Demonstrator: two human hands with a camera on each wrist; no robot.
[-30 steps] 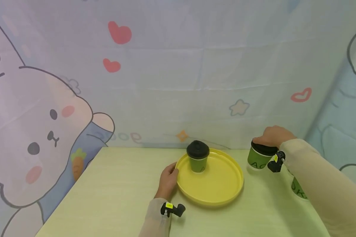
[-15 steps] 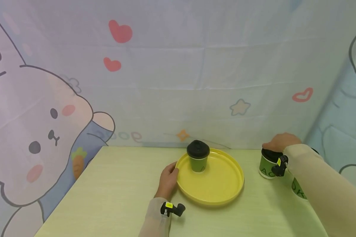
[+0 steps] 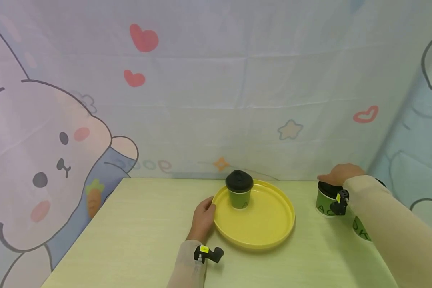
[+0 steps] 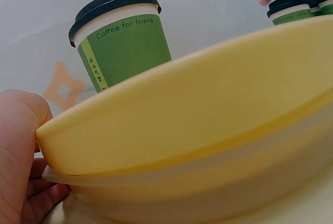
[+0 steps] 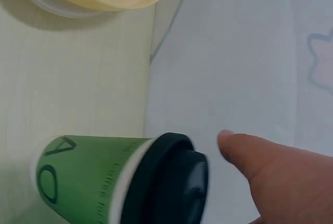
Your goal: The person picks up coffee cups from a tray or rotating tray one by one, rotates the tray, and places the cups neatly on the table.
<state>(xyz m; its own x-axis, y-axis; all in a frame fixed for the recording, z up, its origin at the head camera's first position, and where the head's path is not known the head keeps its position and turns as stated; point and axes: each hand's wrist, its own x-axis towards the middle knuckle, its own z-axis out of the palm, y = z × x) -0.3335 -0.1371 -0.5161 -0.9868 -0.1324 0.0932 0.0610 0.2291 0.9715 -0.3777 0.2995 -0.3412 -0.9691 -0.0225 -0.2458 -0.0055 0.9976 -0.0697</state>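
My left hand (image 3: 203,219) grips the left rim of a round yellow tray (image 3: 263,228), thumb at the rim and fingers curled beneath it in the left wrist view. Toward the tray's back left stands a green paper coffee cup (image 3: 239,199) with a black lid. On the table to the right, another lidded coffee cup (image 3: 325,205) stands upright under my right hand (image 3: 345,174). In the right wrist view the thumb (image 5: 255,154) is apart from that cup's dark lid (image 5: 166,182). The left wrist view shows the right fingers spread above the lid.
More lidded green cups stand at the right, one of them a cup (image 3: 361,230) partly covered by my right sleeve (image 3: 389,224). A printed cloth (image 3: 201,100) hangs behind the table's back edge. Pale tabletop (image 3: 137,232) extends left of the tray.
My right hand has carried its cup rightward and a little nearer, set it upright near the other cups and let go of it. The left hand and tray have stayed in place.
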